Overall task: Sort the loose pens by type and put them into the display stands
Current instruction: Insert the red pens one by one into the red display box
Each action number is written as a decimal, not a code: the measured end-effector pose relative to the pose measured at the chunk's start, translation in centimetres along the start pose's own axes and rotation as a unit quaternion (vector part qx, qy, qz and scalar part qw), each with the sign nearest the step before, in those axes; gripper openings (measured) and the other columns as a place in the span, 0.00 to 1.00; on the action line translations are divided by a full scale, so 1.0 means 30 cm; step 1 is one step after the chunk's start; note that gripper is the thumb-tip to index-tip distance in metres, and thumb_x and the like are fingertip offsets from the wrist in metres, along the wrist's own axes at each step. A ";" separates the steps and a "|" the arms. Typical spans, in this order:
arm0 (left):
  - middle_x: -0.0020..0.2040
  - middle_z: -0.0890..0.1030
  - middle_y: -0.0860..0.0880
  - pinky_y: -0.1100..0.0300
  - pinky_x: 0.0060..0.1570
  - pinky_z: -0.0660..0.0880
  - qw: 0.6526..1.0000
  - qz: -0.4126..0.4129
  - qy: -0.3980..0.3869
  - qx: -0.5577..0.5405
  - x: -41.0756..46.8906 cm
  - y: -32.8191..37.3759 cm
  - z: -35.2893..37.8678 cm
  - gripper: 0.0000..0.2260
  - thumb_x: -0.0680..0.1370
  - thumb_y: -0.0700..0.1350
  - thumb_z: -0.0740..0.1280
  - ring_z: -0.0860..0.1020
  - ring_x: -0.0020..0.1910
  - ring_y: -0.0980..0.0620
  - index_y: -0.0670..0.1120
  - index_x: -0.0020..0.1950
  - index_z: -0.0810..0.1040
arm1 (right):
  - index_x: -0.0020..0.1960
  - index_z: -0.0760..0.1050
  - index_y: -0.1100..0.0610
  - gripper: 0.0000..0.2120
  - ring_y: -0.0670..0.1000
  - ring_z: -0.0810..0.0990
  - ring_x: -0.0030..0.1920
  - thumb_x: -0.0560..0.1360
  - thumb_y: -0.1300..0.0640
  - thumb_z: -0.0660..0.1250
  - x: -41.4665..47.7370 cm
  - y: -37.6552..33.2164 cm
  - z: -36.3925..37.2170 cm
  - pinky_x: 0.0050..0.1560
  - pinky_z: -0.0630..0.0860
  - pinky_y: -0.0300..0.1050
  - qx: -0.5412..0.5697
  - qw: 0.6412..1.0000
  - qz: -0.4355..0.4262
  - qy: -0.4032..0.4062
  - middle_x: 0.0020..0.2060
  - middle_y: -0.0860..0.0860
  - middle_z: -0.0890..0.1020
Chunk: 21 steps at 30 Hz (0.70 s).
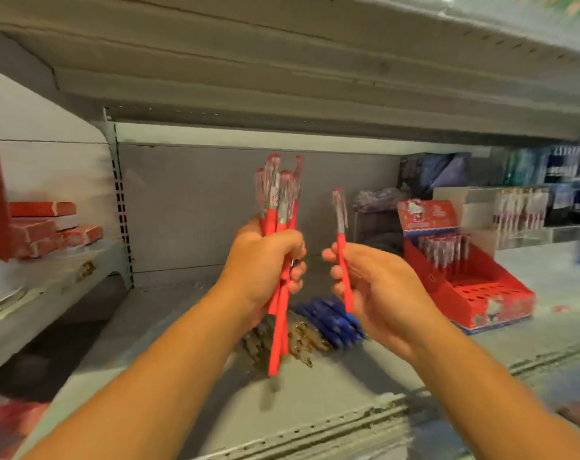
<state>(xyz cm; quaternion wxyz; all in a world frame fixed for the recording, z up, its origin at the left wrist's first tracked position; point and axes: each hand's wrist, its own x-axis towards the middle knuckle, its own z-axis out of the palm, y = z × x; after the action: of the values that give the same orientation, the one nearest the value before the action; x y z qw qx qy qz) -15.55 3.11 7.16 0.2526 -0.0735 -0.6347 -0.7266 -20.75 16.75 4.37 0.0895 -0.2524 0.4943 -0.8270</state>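
My left hand [265, 260] grips a bunch of several red pens [280, 200], held upright with their clear caps on top. My right hand [378, 287] pinches a single red pen [343, 257] of the same kind, also upright, a little to the right of the bunch. Below my hands, loose blue pens [331, 318] and clear pens [302, 340] lie in a pile on the grey shelf [189, 327]. A red cardboard display stand [471, 280] stands to the right, with several pens in its back rows and open holes in front.
Red flat boxes [49, 227] are stacked on the neighbouring shelf at left. Further pen displays and clear stands [521, 207] line the back right. A dark box [434, 171] stands behind the red stand. The shelf above hangs low overhead.
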 end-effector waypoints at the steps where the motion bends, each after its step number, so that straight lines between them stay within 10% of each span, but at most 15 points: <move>1: 0.30 0.68 0.45 0.66 0.21 0.62 1.000 0.005 -0.014 -0.017 -0.027 -0.002 0.054 0.14 0.61 0.34 0.62 0.64 0.20 0.52 0.41 0.46 0.68 | 0.50 0.78 0.63 0.08 0.45 0.75 0.30 0.80 0.63 0.61 -0.034 -0.030 -0.038 0.29 0.70 0.37 0.018 1.000 -0.008 -0.006 0.38 0.53 0.83; 21: 0.26 0.68 0.42 0.65 0.20 0.62 0.999 0.043 -0.023 -0.009 -0.161 -0.235 0.926 0.02 0.62 0.38 0.62 0.64 0.19 0.49 0.43 0.31 0.73 | 0.52 0.80 0.62 0.12 0.48 0.77 0.31 0.71 0.63 0.63 -0.236 -0.387 -0.848 0.28 0.71 0.38 0.045 0.993 -0.029 -0.104 0.38 0.55 0.83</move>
<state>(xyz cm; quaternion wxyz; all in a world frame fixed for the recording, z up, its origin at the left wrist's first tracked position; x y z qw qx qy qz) -20.57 31.55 3.96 0.2679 -0.1199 -0.6300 -0.7190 -26.39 44.96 2.28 0.1280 -0.3466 0.4368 -0.8202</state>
